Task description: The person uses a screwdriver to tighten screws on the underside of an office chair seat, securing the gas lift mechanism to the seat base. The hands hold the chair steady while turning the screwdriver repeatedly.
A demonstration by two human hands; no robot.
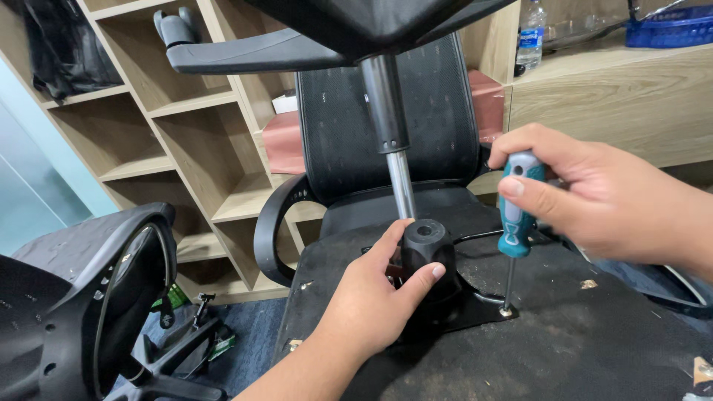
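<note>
My left hand [371,297] grips a black round knob-like part [428,245] that stands on a black metal plate [483,306] fixed to the underside of an overturned black chair seat [579,334]. My right hand [594,197] holds a screwdriver with a teal and grey handle [518,212] upright. Its thin shaft [509,286] ends on a screw at the plate's right corner. A grey gas-lift column [390,126] rises behind the knob to another chair's base overhead.
A black mesh chair back [394,126] stands behind the seat. Wooden shelving [178,141] fills the left. Another black chair part [89,297] lies at lower left. A wooden counter [609,96] at right carries a water bottle [530,33] and a blue basket [672,28].
</note>
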